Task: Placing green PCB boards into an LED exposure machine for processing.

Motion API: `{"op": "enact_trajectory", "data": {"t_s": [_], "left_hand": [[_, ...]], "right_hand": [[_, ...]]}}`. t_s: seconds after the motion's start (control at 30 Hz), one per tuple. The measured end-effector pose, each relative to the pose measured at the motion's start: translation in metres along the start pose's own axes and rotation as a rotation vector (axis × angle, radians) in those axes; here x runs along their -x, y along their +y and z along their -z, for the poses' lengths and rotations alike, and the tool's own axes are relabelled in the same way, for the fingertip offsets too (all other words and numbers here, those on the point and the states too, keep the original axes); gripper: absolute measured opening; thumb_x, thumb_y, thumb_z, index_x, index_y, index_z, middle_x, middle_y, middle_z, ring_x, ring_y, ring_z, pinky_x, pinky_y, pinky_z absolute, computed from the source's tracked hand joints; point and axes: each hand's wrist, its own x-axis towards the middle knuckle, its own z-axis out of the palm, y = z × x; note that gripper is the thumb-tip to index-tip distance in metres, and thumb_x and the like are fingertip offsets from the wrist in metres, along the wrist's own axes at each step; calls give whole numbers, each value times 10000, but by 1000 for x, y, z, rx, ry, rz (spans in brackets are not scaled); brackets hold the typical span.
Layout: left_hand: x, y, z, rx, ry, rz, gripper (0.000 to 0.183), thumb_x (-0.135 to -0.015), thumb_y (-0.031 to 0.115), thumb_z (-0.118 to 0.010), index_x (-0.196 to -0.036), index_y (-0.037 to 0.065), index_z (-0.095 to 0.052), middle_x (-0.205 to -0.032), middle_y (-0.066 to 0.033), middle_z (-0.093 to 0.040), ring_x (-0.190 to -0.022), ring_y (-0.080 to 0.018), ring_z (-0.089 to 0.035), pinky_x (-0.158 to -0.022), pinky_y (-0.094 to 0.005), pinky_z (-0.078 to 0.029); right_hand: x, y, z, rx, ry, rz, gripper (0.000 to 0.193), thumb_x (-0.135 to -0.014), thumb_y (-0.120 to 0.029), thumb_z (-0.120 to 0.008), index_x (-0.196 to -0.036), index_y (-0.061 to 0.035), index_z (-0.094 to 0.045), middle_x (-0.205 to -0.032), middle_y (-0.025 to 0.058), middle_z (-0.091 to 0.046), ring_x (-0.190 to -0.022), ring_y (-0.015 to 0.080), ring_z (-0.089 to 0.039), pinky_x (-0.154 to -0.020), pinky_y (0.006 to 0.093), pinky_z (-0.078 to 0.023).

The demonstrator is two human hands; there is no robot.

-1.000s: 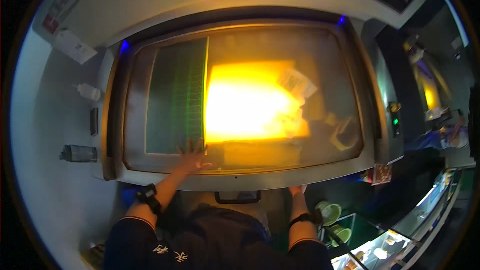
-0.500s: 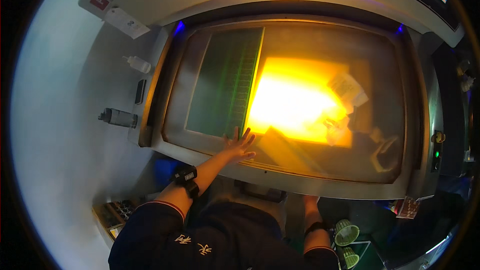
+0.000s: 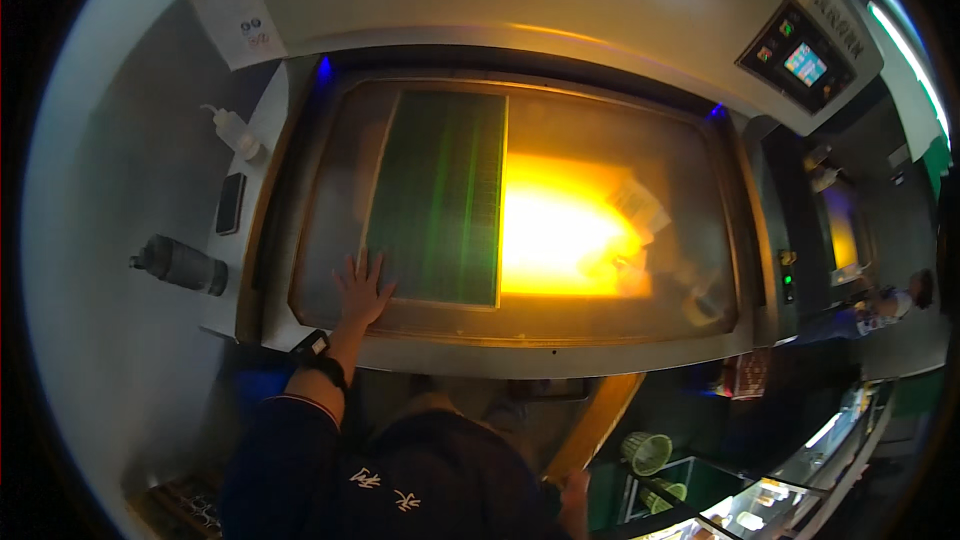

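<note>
A dark green rectangular panel [image 3: 440, 200] with faint lines lies on the left part of a wide machine bed, which is covered by a hazy transparent sheet [image 3: 680, 140]. My left hand [image 3: 362, 292] is open, fingers spread, at the panel's near left corner. My right hand [image 3: 574, 492] is low in front of the machine, at the lower end of a thin amber board [image 3: 598, 422] held on edge. Its fingers are partly hidden but appear closed on that board. Bright yellow light [image 3: 565, 230] glows to the right of the green panel.
A metal frame [image 3: 520, 358] rims the bed. On the left ledge are a squeeze bottle [image 3: 238, 132], a phone [image 3: 230, 203] and a grey bottle [image 3: 180, 264]. A control screen [image 3: 805, 64] is upper right. Green baskets [image 3: 646, 452] stand lower right; another person [image 3: 885, 308] is far right.
My left hand has shifted from the green panel's near right corner to its near left corner. The amber board and my right hand now show below the machine edge. The view has turned right.
</note>
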Motion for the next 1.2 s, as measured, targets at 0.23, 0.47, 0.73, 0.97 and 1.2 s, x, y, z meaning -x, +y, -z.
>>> {"op": "enact_trajectory", "data": {"t_s": [0.23, 0.47, 0.73, 0.97, 1.2], "left_hand": [[14, 2, 35, -38, 10, -27, 715, -989, 601, -359, -1594, 272, -166, -1670, -67, -66, -1520, -381, -44, -1175, -656, -58], [-4, 2, 7, 264, -130, -9, 853, -921, 598, -534, -1591, 210, -178, -1662, -114, -79, -1502, -407, -119, -1146, -676, -158], [117, 56, 82, -164, 45, -795, 913, -826, 547, -690, -1565, 212, -271, -1628, -118, -226, -1458, -471, -214, -1166, -572, -259], [104, -9, 24, -134, -211, -375, 630, -928, 209, -581, -1521, 209, -369, -1564, -59, -391, -1351, -464, -408, -1142, -592, -285], [-49, -13, 63, -183, -60, -411, 639, -900, 65, -582, -1497, 198, -399, -1572, -26, -382, -1367, -422, -410, -1141, -609, -268]], "right_hand": [[128, 18, 68, 242, 125, 590, 459, -806, -106, -579, -1246, 20, -560, -999, 125, -643, -825, 284, -658, -694, 369, -551], [96, -198, 34, 619, 10, 656, 398, -831, -76, -610, -1225, -16, -612, -1011, 136, -687, -873, 274, -679, -756, 402, -543], [97, -303, -198, 1382, -386, 1671, 432, -861, -93, -573, -1265, -234, -636, -1253, 61, -672, -1114, 323, -657, -903, 451, -536], [68, -242, -317, 1264, -487, 1821, 450, -855, -113, -588, -1296, -197, -606, -1353, 29, -620, -1237, 325, -595, -1028, 478, -476], [29, -321, -443, 1427, -415, 1641, 681, -781, 0, -630, -1423, -178, -489, -1475, 58, -498, -1369, 327, -452, -1150, 499, -342]]}}
